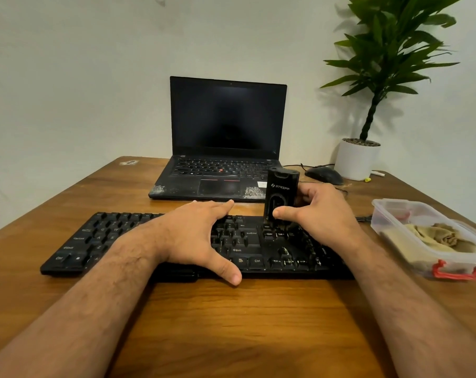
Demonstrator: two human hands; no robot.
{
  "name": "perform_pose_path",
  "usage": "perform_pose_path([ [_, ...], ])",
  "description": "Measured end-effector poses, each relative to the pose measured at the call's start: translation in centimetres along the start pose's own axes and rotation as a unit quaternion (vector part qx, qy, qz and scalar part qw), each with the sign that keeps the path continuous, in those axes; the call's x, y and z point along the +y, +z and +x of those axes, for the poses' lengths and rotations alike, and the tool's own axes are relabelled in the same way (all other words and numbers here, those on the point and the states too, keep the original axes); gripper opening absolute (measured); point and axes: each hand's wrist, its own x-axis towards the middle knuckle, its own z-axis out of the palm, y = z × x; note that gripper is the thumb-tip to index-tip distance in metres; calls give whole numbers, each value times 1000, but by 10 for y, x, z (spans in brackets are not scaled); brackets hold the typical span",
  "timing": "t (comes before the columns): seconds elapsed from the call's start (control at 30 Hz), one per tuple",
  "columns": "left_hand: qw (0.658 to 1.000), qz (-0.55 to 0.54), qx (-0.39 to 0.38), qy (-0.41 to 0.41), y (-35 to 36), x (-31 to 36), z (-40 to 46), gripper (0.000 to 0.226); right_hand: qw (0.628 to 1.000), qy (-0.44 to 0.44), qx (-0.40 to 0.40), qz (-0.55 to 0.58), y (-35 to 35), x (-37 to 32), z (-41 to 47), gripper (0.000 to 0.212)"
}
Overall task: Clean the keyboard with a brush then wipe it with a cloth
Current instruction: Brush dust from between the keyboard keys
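step: brushing, it seems; brush (280, 196) is gripped upright by right fingers (286, 213), tip on keyboard (160, 242)
left fingers (217, 207): spread flat, nothing gripped
next: remaining keys probably get swept; cloth (436, 236) lies right of right fingers

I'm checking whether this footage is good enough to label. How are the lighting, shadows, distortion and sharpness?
Head view: soft, even indoor light, with no strong glare on the brown wooden table. The green potted plant casts a blurry shadow on the wall. Wide-angle distortion bends the table edges and stretches the forearms. The black external keyboard key legends and the black brush tool logo stay readable.
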Motion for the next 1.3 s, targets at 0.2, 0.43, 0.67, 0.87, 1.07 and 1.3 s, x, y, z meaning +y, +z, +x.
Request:
perform_pose_path([
  [0.2,1000,-4,0,1,-1,0,0,143,997,-5,-71,25,-5,-5,-10,37],
  [0.43,1000,-7,3,1,0,0,-2,143,999,3,33,5,-4,3,-3,38],
  [0.67,1000,-12,4,4,1,0,-2,144,996,-26,-77,43,-9,-2,-17,38],
  [0.87,1000,-13,7,7,-1,0,-3,143,999,-1,35,-2,-7,6,-6,37],
  [1.07,1000,-11,8,4,1,-2,-2,144,998,1,61,-27,3,6,3,41],
  [1.3,1000,-5,7,8,0,0,-1,142,997,6,56,-48,13,5,14,40],
])
